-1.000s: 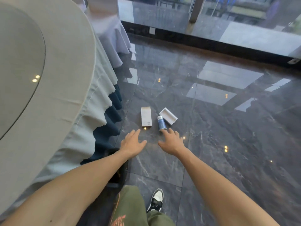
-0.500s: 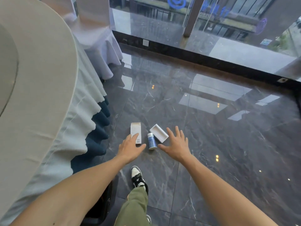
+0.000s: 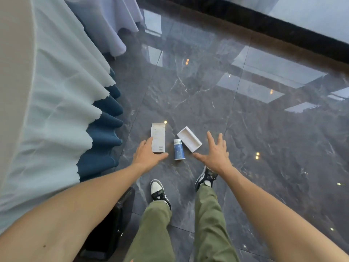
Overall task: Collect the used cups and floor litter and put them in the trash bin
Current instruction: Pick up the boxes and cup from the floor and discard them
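Fingers of your left hand (image 3: 146, 155) are relaxed and unclenched, overlapping the near end of the flat white carton (image 3: 158, 138), whose long axis runs 12 to 6 o'clock; contact cannot be confirmed. Your right hand (image 3: 215, 155) is spread, holding nothing, with the white tray (image 3: 189, 139) at its 10 o'clock. The blue cup (image 3: 178, 149) lies on its side between both hands.

One head-worn camera looks steeply down past outstretched arms at the nearby dark marble floor (image 3: 188, 91).
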